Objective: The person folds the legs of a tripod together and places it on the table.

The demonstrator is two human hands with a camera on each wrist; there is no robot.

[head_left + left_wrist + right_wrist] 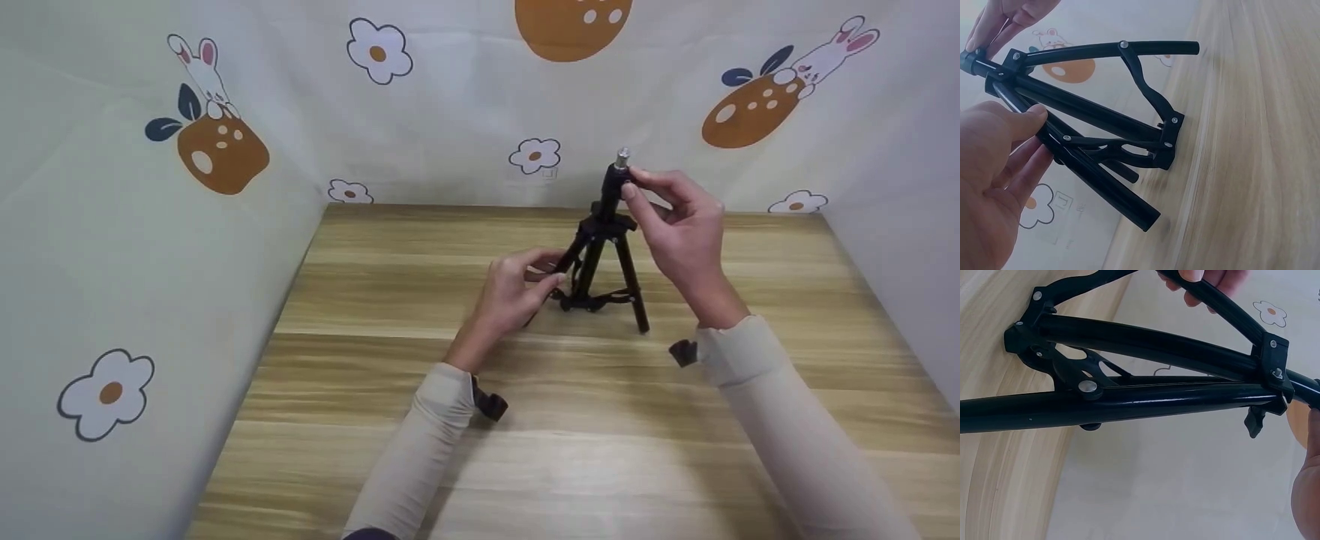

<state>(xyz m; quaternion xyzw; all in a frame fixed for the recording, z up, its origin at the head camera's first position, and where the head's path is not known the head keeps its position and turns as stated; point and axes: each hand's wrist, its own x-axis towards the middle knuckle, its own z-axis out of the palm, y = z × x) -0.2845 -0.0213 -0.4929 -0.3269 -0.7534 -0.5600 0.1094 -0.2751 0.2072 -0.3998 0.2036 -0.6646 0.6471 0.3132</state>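
A small black tripod stands slightly tilted toward the back of the wooden table, its legs partly spread. A silver stud tops its centre column. My left hand pinches the tripod's left leg between thumb and fingers, as the left wrist view confirms, with the thumb lying along the tube. Up at the column's top, just below the stud, my right hand pinches the black collar with thumb and index finger. Braces link the legs to the column's lower end. A small knob juts out below the leg hub.
The wood-grain table meets a pale cloth backdrop printed with flowers, oranges and rabbits, behind and at the left. Another pale wall borders the right side. Black wrist mounts stick out by both sleeves.
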